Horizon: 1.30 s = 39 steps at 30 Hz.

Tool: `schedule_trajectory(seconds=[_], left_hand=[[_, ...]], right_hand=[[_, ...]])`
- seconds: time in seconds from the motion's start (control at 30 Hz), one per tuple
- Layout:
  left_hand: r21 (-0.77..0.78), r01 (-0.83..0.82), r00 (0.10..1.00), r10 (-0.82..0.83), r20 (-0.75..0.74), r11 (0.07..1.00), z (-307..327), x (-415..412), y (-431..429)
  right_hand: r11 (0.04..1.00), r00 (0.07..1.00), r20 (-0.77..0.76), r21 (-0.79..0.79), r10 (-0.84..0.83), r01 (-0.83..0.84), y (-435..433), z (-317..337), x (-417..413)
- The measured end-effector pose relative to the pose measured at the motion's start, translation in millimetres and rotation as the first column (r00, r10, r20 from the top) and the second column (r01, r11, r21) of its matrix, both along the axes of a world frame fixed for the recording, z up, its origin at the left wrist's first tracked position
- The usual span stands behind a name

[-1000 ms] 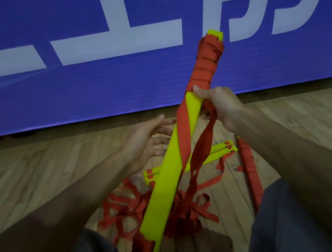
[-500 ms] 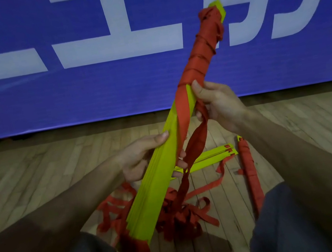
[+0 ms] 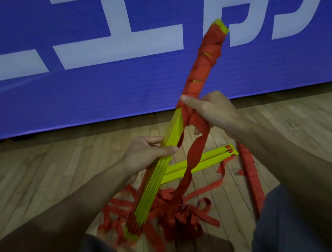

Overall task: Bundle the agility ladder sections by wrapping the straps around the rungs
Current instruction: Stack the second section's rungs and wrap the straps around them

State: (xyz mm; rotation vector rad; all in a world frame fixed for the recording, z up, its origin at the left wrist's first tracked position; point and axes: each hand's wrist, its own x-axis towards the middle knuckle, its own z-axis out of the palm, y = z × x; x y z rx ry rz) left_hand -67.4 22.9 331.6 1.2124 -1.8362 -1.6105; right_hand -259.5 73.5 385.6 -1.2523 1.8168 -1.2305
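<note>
Two hands on the yellow rung stack (image 3: 150,193), tilted up over the wooden floor (image 3: 37,182). The left hand (image 3: 147,153) grips its middle; the right hand (image 3: 216,112) pinches the red strap (image 3: 193,158) against it, just below the wrapped upper end. Loose strap trails down into a tangle.

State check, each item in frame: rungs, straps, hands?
Held rung stack: tilted up, upper half wrapped in strap, lower half bare.
Left hand: grips the stack's bare part.
Right hand: holds strap at the wrap's edge.
Loose straps: heaped on floor.
Floor rungs: lying flat, unwrapped.
Floor bundle: fully wrapped, lying flat.
</note>
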Motion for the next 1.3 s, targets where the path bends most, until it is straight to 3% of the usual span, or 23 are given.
schedule_trajectory(seconds=[0.1,0.23,0.33,0.47,0.67,1.1,1.23,1.3], left_hand=[[-0.136,-0.046,0.997,0.054,0.059,0.99,-4,-3,-2],[-0.196,0.013,0.998,-0.001,0.061,0.981,0,-3,1],[0.016,-0.007,0.998,0.008,-0.061,1.0,3,-2,0],[0.299,0.134,0.963,-0.053,-0.263,0.945,3,6,-10],[0.35,0.161,0.939,-0.033,-0.343,0.923,4,3,-7],[0.294,0.271,0.938,-0.183,-0.295,0.916,-3,8,-7],[0.266,0.373,0.902,-0.279,-0.33,0.889,4,9,-2],[0.217,0.325,0.925,-0.262,-0.276,0.92,7,9,0]], right_hand=[[0.996,0.994,-0.066,0.025,-0.089,0.09,-1,-6,5],[0.983,0.983,0.02,-0.027,-0.182,0.183,-6,-6,3],[0.977,0.975,0.095,-0.048,-0.202,0.207,-8,-4,-1],[0.984,0.956,0.262,-0.086,-0.128,0.155,-6,2,-8],[0.979,0.872,0.48,-0.205,0.094,0.007,-5,5,-11],[0.927,0.875,0.395,-0.347,0.281,-0.141,-4,1,-9],[0.944,0.922,0.315,-0.306,0.225,-0.126,-3,3,-9],[0.964,0.948,0.28,-0.255,0.155,-0.082,-2,3,-9]])
